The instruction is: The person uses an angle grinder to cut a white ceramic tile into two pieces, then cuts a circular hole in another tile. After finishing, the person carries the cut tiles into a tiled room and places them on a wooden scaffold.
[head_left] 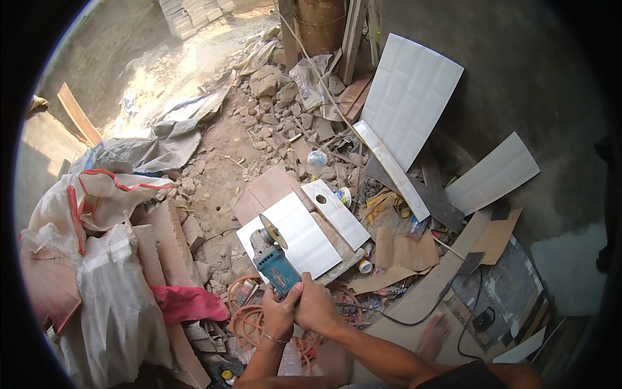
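A teal angle grinder (278, 271) with a grey head is held out in front of me over a white tile (319, 243). Its round cutting disc (274, 231) stands on edge above the tile; whether it touches the surface I cannot tell. My left hand (278, 316) is closed on the grinder's lower body, thumb on its side. My right hand (315, 303) is wrapped round the rear end, pressed against the left. Just right of the tile lies a narrow white tile strip (335, 214) with a round hole.
White sacks (120, 292) and a pink cloth (189, 305) lie at left. An orange cord (249, 321) coils below the grinder. Rubble (275, 97) spreads beyond. Large tiles (411, 97) lean at right. My bare foot (433, 337) rests near a black cable (414, 322).
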